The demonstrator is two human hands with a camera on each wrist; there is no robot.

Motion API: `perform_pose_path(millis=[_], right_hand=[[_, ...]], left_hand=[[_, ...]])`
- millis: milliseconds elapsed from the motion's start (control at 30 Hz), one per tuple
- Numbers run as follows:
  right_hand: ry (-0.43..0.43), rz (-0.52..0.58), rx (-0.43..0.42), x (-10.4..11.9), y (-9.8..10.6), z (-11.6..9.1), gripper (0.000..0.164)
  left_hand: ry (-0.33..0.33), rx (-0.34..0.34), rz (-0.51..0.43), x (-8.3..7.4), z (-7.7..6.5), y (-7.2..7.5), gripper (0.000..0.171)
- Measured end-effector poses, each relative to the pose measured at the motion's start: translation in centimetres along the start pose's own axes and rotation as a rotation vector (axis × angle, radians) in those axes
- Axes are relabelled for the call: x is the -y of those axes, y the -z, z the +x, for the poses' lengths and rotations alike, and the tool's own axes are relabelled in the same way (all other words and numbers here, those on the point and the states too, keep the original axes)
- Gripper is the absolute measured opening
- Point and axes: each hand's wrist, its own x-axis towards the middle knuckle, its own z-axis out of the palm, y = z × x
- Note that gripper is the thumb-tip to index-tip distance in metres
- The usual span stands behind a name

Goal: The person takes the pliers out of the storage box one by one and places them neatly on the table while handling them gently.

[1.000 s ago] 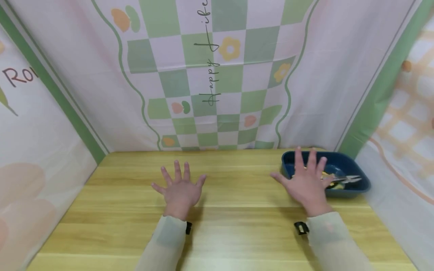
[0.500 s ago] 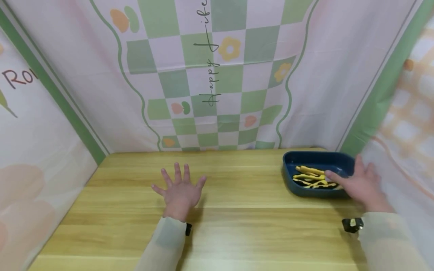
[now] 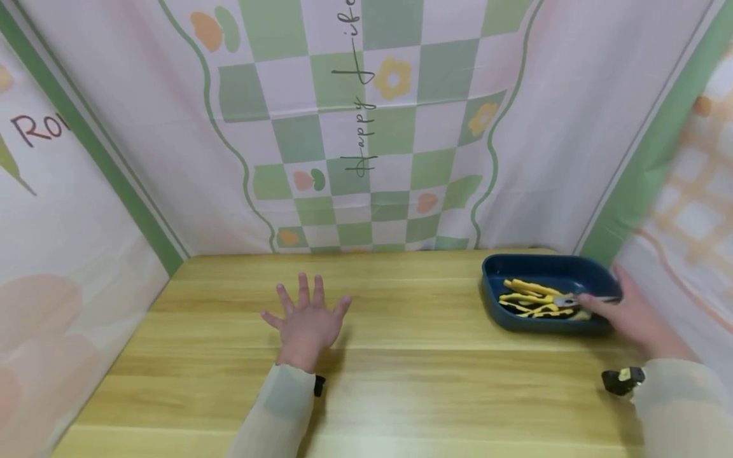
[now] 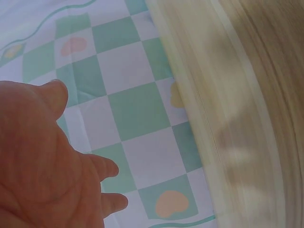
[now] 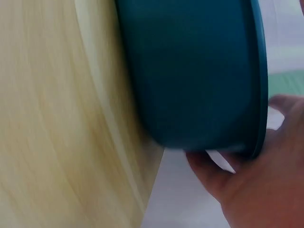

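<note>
A dark blue plastic bin (image 3: 544, 326) sits at the table's back right. Inside lie several tools with yellow-and-black handles (image 3: 529, 299), and a pair of pliers shows its metal head (image 3: 568, 301). My right hand (image 3: 644, 324) grips the bin's right end, thumb over the rim and partly across the pliers, other fingers around the outside. In the right wrist view fingers (image 5: 206, 171) curl at the end of the bin wall (image 5: 194, 80). My left hand (image 3: 309, 324) hovers over the table's left half, fingers spread and holding nothing.
The wooden table (image 3: 401, 394) is bounded at the back by a checkered cloth (image 3: 389, 172). Further cloth walls stand at the left (image 3: 51, 267) and right (image 3: 687, 254), the right one close beside the bin.
My right hand has moved right from above the bin to its right end and taken hold there. The left hand stays spread in nearly the same spot.
</note>
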Motion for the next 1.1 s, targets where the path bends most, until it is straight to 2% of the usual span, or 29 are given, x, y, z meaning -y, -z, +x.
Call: perform_pose_path(millis=[133,267,367,467,567,667,800,833,1100], right_hand=[[0.09,0.151,0.005,-1.0,0.0,-0.3,0.1],[0.198,0.205,0.009,-1.4,0.1,-0.3,0.092],[0.227,0.233,0.038,-1.7,0.2,-0.1,0.088],[0.189,0.237,0.081,-1.9,0.3,-0.2,0.099],[0.132,0.195,0.108,-2.3,0.3,-0.3,0.108],[0.106,0.176,0.114,-2.4,0.3,-0.3,0.102],[0.147,0.188,0.106,-2.6,0.2,-0.2,0.082],[0.156,0.185,0.106,-2.6,0.1,-0.2,0.081],[0.173,0.167,0.118,-1.8,-0.3,0.1,0.095]], left_hand=[[-0.001,-0.004,-0.005,0.0,0.0,0.1,0.087],[-0.011,-0.01,-0.011,0.1,0.0,0.1,0.087],[-0.015,-0.01,-0.017,0.1,0.0,0.1,0.087],[-0.011,-0.004,-0.031,0.2,0.0,0.0,0.086],[-0.009,0.002,-0.046,0.2,-0.1,0.1,0.086],[-0.006,0.011,-0.055,0.2,-0.2,0.2,0.088],[-0.002,0.009,-0.053,0.3,-0.2,0.1,0.093],[-0.002,0.009,-0.053,0.4,-0.1,0.1,0.094],[0.0,0.004,-0.046,0.5,0.0,-0.1,0.091]])
